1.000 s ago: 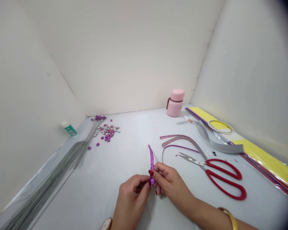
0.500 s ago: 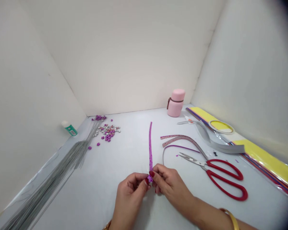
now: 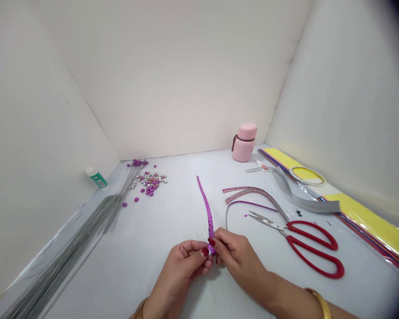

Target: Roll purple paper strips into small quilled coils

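A purple paper strip [image 3: 206, 208] with dark spots rises from between my fingertips, its free end bending to the left. At its lower end is a small folded part, pinched from both sides and partly hidden by the fingers. My left hand [image 3: 188, 266] grips that folded end between thumb and forefinger. Thumb and forefinger of my right hand [image 3: 236, 252] press on the strip right beside it. Small purple and silver folded stars [image 3: 151, 184] lie in a loose pile at the back left.
Red-handled scissors [image 3: 289, 230] lie open at the right, near spotted pink strips [image 3: 249, 192] and a thin purple strip [image 3: 252, 204]. Behind stand a pink bottle [image 3: 243, 144] and yellow packs [image 3: 369, 212] with a tape roll [image 3: 307, 176]. Grey wires [image 3: 86, 239] and a glue stick [image 3: 97, 178] are left.
The strip's free end has swung left and a little lower. Both hands have shifted slightly right, still pinching the folded end; the left wrist has turned outward.
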`<action>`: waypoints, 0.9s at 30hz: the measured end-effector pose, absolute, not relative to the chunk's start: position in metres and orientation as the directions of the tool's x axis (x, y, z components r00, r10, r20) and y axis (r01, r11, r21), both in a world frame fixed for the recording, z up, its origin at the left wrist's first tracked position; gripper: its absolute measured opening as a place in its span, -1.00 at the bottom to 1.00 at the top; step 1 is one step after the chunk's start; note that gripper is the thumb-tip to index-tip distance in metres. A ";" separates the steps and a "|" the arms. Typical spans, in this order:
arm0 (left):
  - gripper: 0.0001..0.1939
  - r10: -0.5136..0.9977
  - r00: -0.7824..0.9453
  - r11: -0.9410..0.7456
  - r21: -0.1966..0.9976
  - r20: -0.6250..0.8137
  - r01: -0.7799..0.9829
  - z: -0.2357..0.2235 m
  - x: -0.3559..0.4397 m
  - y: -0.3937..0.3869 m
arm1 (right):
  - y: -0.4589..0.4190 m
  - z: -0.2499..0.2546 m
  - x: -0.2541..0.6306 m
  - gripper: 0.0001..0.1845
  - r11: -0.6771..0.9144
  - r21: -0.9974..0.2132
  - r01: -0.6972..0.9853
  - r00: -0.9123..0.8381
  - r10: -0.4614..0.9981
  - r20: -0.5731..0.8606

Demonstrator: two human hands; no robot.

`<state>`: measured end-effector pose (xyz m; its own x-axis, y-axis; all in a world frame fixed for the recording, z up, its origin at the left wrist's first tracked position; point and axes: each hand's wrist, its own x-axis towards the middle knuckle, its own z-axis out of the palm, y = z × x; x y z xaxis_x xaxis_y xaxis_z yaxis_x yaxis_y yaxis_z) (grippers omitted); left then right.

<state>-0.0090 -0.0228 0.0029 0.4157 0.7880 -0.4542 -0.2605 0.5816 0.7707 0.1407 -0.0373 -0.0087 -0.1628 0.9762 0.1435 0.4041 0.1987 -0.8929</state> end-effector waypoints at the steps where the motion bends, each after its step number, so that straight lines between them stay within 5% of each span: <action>1: -0.83 0.819 0.387 0.534 0.808 -0.423 -0.248 0.003 -0.008 -0.023 | -0.037 -0.009 0.140 -0.71 0.149 -0.920 0.363 -0.148 0.984 0.101; 10: -0.86 0.928 0.327 0.188 0.982 -0.177 0.000 -0.001 -0.010 -0.027 | -0.035 -0.009 0.137 -0.66 0.005 -0.985 0.171 -0.139 0.990 -0.019; 19: -0.84 0.906 0.308 0.284 0.956 -0.291 0.067 -0.006 -0.010 -0.025 | -0.035 -0.008 0.138 -0.66 0.065 -0.969 0.238 -0.110 0.993 0.039; 27: -0.84 0.943 0.311 -0.229 0.908 0.117 0.352 0.001 -0.015 -0.031 | -0.036 -0.010 0.138 -0.67 0.063 -0.978 0.197 -0.160 0.987 0.031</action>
<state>-0.0147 -0.0307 0.0014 0.3106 0.9433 0.1170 0.3523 -0.2286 0.9075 0.1379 -0.0357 -0.0096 -0.1602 0.9866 0.0313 0.1972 0.0630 -0.9783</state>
